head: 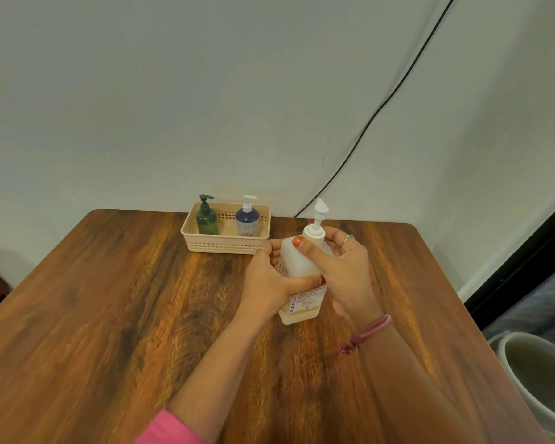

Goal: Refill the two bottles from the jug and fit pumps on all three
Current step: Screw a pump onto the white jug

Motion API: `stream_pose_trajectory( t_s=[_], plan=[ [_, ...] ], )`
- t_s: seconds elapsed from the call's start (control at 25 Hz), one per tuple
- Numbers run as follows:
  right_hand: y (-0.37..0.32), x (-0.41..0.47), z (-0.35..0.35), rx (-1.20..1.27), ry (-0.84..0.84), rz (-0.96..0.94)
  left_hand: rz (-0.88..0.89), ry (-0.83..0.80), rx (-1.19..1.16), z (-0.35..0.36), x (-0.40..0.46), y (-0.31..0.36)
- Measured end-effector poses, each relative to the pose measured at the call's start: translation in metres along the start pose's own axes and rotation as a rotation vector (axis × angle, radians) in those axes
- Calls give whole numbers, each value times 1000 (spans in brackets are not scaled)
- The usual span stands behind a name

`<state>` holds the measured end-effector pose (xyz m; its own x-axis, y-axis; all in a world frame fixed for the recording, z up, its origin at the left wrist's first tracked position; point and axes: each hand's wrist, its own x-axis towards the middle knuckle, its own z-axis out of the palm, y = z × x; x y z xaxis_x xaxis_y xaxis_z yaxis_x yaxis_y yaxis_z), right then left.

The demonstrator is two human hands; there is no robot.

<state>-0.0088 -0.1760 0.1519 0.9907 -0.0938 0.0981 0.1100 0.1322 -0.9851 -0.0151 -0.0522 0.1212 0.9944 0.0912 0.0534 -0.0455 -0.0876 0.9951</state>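
- Jug [298,267]: translucent white, standing on the worktop [109,315] right of centre, tilted slightly; a white pump [317,224] sits on its neck with the nozzle raised; the label is partly covered by the hands, only a few blue letters along its lower left edge readable; a shallow pale layer shows at the base, the level above it hard to judge.
- Left hand [271,283]: its grip is wrapped round the jug's left side, thumb across the front at label height; the fingers pass behind the jug and are mostly hidden; a ring shows on one finger.
- Right hand [340,267]: its grip is curled round the jug's shoulder and the pump collar, thumb with an orange nail pressed on the front of the shoulder; the fingers reach round the far side, so their contact with the collar cannot be made out; a ring on one finger, a pink band at the wrist.
- Basket [225,246]: cream, perforated, at the worktop's far edge against the wall, just beyond the left hand; whether hand and basket touch cannot be told.
- Green bottle [207,221]: upright in the basket's left part, dark pump fitted; lower body hidden by the basket wall.
- Blue bottle [247,221]: upright in the basket's right part, white pump fitted; base likewise hidden.
- Cable [382,107]: black, running down the wall and vanishing behind the worktop.
- Bucket [532,379]: pale, at the lower right beside the worktop, cut off by the frame edge; contents unclear.
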Motion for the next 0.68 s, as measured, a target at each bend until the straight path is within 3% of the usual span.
stream_pose_trajectory(
  t_s=[0.16,0.24,0.68],
  plan=[
    [-6,8,-17,122,-281,70,-50,-94,-60,-12,9,2],
    [-5,12,-20,112,-343,87,-79,-124,-93,-17,13,1],
    [13,20,-18,-55,-196,-20,-98,-209,-156,-12,30,-11]
  ],
)
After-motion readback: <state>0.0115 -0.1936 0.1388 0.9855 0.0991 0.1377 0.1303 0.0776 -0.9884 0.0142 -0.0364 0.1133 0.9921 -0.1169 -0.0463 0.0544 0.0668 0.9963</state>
